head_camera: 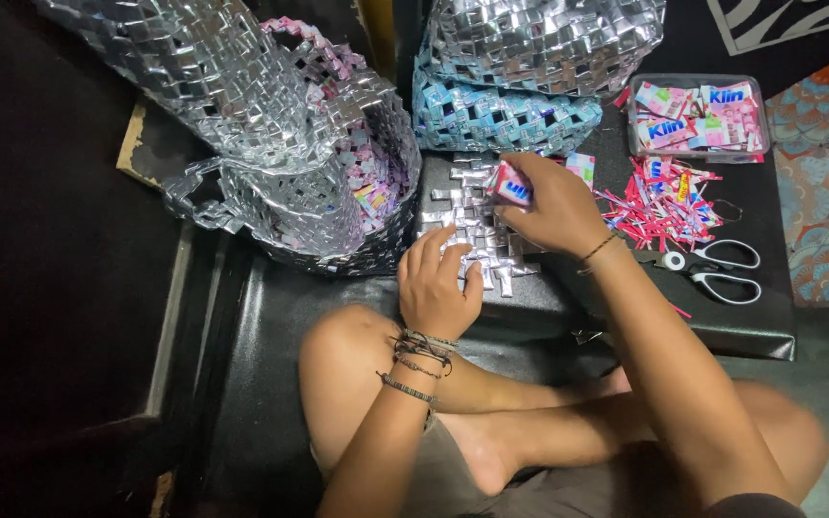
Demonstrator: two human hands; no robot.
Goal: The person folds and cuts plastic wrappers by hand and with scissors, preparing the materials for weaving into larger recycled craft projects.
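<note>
The left hand (438, 283) presses flat, fingers spread, on the silver woven mat (477, 225); at 1 o'clock, the right hand (554, 206) pinches a pink folded strip (511, 184).

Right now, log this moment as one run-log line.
left hand: pressing on woven silver mat | right hand: holding folded pink wrapper strip over mat | scissors: idle right of mat | strip pile: beside scissors

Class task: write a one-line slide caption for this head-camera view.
Seated cross-legged, a person presses the left hand on a silver woven foil mat while the right hand holds a folded pink wrapper strip beside scissors.
</note>
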